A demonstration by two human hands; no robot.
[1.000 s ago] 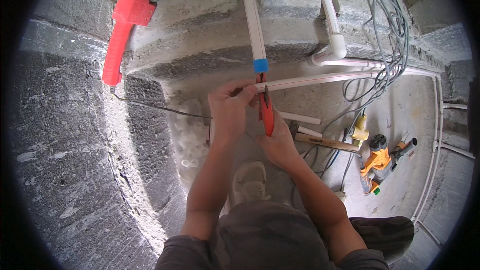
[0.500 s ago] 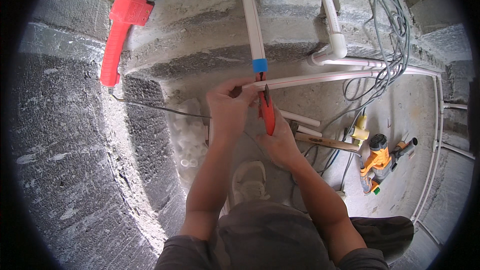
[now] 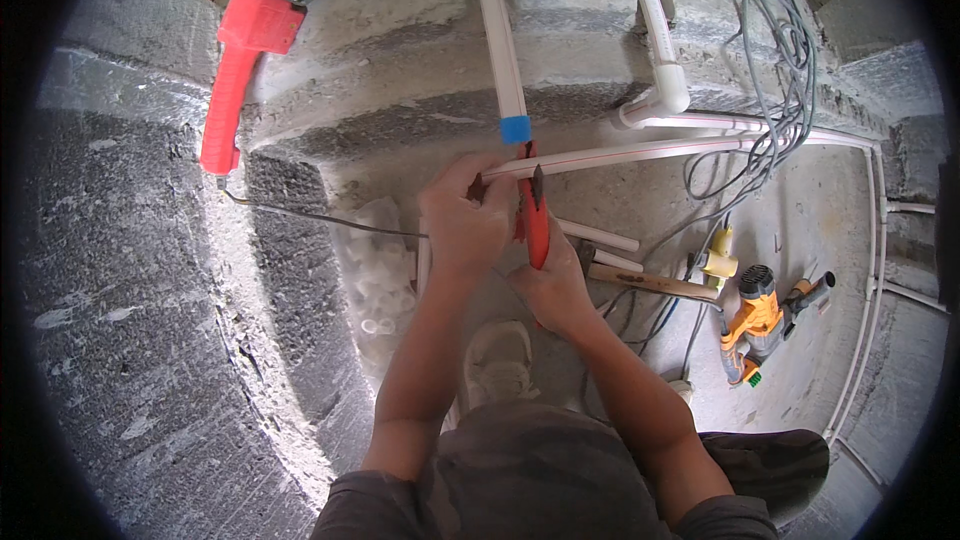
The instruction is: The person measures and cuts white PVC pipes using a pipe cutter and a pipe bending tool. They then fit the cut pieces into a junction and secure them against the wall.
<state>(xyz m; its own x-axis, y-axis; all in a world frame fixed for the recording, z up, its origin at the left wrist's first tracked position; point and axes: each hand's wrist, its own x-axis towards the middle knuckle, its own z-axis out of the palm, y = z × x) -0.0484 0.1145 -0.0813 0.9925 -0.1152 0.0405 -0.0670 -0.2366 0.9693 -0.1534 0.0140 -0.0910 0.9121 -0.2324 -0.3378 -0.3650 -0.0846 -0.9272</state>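
A long white pipe with a thin red line [image 3: 630, 153] runs in from the right wall, and my left hand [image 3: 464, 215] is closed on its free end. My right hand [image 3: 556, 285] grips the handles of a red pipe cutter [image 3: 539, 228]. Its dark blade and jaw sit around the pipe, just right of my left fingers. Whether the blade has bitten into the pipe cannot be made out. Directly beyond the cutter is the end of an upright white pipe [image 3: 503, 60], wrapped in blue tape [image 3: 515, 129].
A red corded tool [image 3: 230, 90] lies at the upper left. Tangled grey cable [image 3: 790, 70] hangs over the pipes at right. On the floor are an orange drill [image 3: 757, 325], a wooden-handled hammer [image 3: 650, 283], cut pipe pieces [image 3: 600, 236] and a bag of white fittings [image 3: 378, 280].
The cutter and the pipe end have shifted slightly against the blue-taped pipe. My left fingers have moved a little on the pipe end. Both hands keep their grip.
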